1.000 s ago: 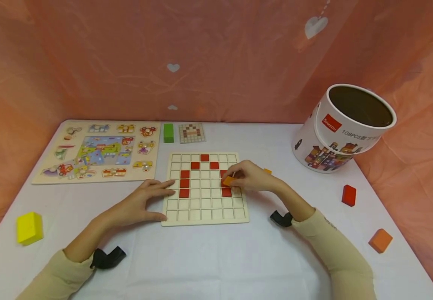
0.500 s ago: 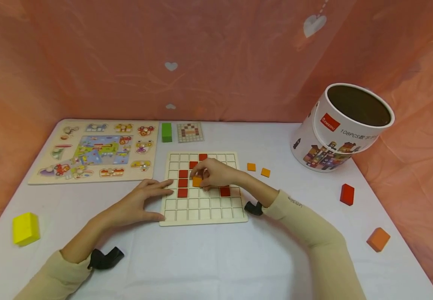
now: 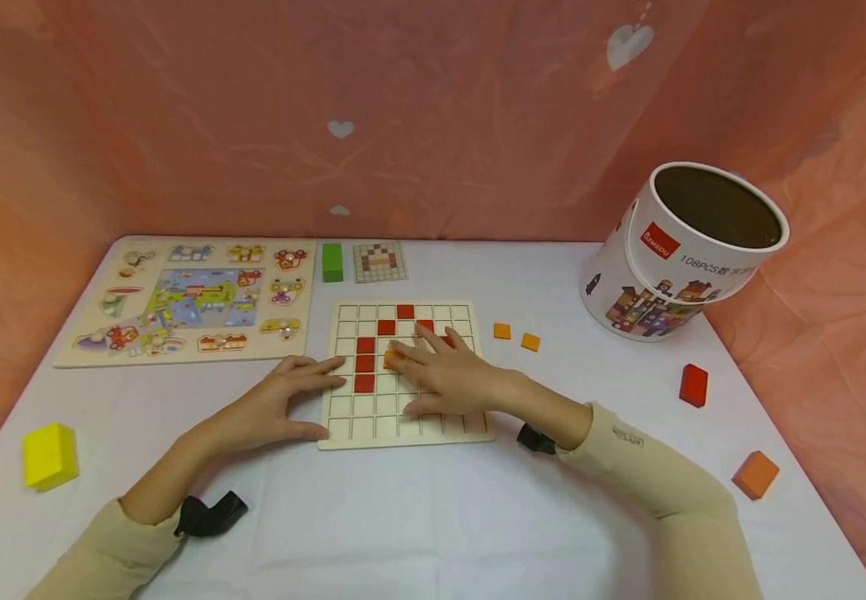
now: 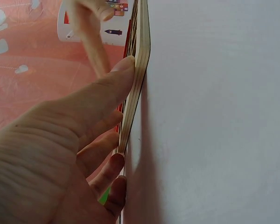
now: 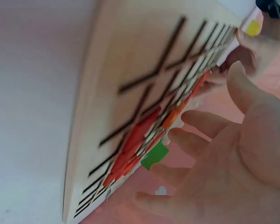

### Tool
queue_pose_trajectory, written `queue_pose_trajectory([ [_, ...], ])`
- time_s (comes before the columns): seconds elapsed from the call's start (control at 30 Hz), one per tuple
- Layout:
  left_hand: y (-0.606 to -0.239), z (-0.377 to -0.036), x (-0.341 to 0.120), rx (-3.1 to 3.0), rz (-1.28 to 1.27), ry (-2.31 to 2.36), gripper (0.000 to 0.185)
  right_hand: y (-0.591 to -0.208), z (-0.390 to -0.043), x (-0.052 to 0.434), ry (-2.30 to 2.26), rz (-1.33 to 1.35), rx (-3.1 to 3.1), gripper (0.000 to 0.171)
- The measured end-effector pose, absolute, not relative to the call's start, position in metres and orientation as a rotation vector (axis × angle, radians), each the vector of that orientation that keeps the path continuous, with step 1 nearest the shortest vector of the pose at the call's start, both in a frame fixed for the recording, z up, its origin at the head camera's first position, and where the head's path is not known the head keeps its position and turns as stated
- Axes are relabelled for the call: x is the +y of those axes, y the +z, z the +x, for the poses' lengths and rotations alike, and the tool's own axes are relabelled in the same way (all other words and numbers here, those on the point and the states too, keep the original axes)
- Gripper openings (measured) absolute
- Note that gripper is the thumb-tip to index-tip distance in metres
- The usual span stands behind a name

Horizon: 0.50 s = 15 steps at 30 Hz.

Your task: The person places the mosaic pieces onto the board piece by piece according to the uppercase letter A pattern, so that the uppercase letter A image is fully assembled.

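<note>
A wooden grid board lies flat on the white-covered table, with several red square tiles set in its cells. One orange tile sits in the cell right of the left red column. My right hand is spread over the board's right half, its fingers straight and a fingertip overlapping the orange tile in the head view. Some red tiles are hidden under it. At the left edge, my left hand rests with thumb and fingertips against the board's rim, seen close up in the left wrist view.
Two loose orange tiles lie right of the board. Behind it are a pattern card and a green block. A picture puzzle stands back left, a white bucket back right. Red, orange and yellow blocks flank the sides.
My right hand has brought an orange tile leftward from the board's right side, let go of it in a cell beside the red column, and spread its fingers. My left hand has stayed in place.
</note>
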<state>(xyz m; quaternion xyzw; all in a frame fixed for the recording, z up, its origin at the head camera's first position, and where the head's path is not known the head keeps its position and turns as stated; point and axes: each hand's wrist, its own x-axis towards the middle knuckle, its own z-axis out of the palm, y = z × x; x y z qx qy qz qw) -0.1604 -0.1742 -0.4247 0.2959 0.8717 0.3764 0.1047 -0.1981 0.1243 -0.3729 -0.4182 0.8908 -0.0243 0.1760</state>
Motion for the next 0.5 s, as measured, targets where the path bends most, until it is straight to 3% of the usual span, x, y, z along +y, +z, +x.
queue_pose_trajectory([
  [0.5, -0.425, -0.161, -0.174, 2.563, 0.872, 1.122, 0.067, -0.378, -0.206, 0.131, -0.364, -1.206, 2.378, 0.070],
])
